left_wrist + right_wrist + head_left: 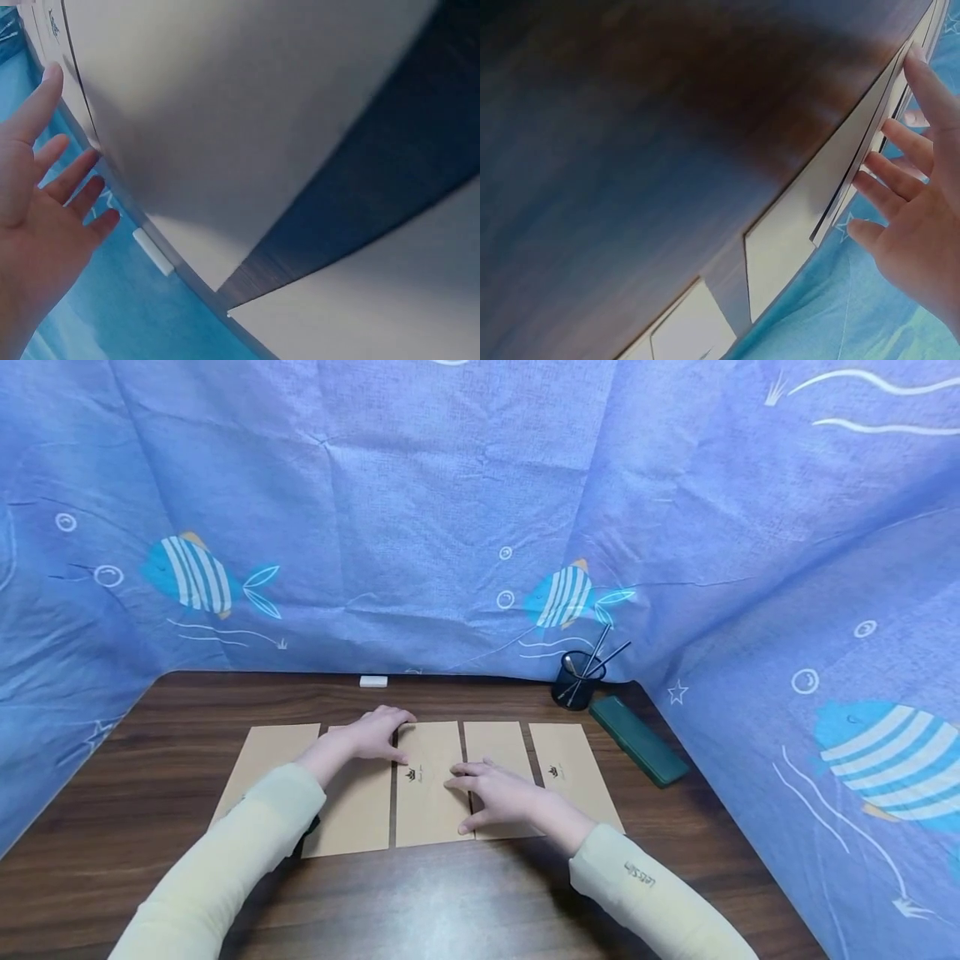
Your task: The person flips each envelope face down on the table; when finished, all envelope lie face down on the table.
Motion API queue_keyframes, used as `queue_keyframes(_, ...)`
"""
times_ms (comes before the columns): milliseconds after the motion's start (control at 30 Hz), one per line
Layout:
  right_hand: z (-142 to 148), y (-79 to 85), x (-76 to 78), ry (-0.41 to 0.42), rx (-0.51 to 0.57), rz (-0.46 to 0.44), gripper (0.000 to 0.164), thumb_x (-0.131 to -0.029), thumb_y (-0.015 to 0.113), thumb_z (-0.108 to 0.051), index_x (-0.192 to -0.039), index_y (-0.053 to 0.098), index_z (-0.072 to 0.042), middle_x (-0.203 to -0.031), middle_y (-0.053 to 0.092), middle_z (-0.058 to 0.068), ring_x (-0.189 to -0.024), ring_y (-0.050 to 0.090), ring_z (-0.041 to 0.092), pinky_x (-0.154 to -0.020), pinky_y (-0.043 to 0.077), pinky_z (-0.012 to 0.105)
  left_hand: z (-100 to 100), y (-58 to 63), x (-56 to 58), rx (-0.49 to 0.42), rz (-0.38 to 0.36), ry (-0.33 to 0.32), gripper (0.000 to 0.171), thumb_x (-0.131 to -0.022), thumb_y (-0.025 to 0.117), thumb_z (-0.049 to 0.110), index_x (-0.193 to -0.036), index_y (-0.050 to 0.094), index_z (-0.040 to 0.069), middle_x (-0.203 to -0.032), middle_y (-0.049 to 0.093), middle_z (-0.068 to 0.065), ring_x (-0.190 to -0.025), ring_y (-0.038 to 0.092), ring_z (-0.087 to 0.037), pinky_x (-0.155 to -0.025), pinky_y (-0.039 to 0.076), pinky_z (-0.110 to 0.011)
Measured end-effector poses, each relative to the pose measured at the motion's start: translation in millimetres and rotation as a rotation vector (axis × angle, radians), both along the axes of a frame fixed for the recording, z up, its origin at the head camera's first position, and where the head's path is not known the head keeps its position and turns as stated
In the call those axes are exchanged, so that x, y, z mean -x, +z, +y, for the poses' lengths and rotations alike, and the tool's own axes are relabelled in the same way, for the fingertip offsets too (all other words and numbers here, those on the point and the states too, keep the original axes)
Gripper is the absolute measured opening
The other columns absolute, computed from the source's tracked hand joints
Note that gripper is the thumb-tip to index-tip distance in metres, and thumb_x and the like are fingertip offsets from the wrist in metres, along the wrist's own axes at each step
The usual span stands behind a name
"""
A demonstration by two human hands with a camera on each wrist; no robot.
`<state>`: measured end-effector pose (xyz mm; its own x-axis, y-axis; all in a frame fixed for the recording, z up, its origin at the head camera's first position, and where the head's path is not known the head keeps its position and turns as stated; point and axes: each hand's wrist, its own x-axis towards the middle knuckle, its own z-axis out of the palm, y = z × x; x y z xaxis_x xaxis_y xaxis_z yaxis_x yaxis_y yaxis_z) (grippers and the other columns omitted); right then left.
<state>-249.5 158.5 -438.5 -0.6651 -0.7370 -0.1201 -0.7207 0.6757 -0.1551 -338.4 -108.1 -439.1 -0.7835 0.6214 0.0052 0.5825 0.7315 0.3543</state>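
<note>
Several flat tan paper pieces lie in a row on the brown table, with narrow gaps between most of them. The middle piece (431, 814) bears a small dark crown print, and so does the rightmost piece (577, 797). My left hand (371, 735) is over the upper part of the second piece (356, 822), its fingers and thumb spread toward the middle piece's left edge. Over the fourth piece (495, 739) is my right hand (498, 793), fingers reaching left to the middle piece's right edge. Neither hand holds anything; whether the fingertips touch paper is unclear.
At the far left of the row lies another tan piece (277, 747), partly behind my left arm. A dark green case (637, 741) lies on the right. Behind it stands a black mesh pen cup (570, 691) with pens. A small white block (373, 681) sits at the back edge.
</note>
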Motion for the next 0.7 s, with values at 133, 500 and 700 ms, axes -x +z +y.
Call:
queue_keyframes(133,-0.7,-0.1,0.0,-0.003,-0.001,-0.006,0.072,-0.077,0.071,-0.051,-0.137,0.050,-0.016,-0.147,0.040,0.008,-0.136,0.035,0.022,-0.113,0.022,0.050,2.9,0.5,1.1,0.016,-0.016,-0.001,0.065,-0.075,0.078,0.034,-0.127,0.052,0.003,-0.125,0.053,-0.017,-0.120,0.044,-0.037,-0.099,0.035,-0.055)
queue_keyframes(500,-3.2,2.5,0.9,0.000,-0.017,0.006,0.073,-0.077,0.071,-0.051,-0.137,0.050,-0.015,-0.146,0.040,0.009,-0.136,0.036,0.023,-0.113,0.022,0.050,2.6,3.2,9.5,-0.030,-0.056,0.004,0.047,-0.076,0.078,0.023,-0.116,0.058,0.008,-0.118,0.051,-0.014,-0.110,0.048,-0.031,-0.096,0.040,-0.046)
queue_keyframes(700,-3.0,2.8,0.8,-0.004,0.013,-0.027,0.073,-0.075,0.074,-0.048,-0.135,0.051,-0.013,-0.145,0.041,0.012,-0.135,0.037,0.027,-0.112,0.023,0.049,-0.3,7.2,13.8,-0.104,-0.025,-0.022,0.032,-0.075,0.053,-0.012,-0.095,0.065,0.010,-0.108,0.051,-0.012,-0.095,0.051,-0.027,-0.079,0.042,-0.036)
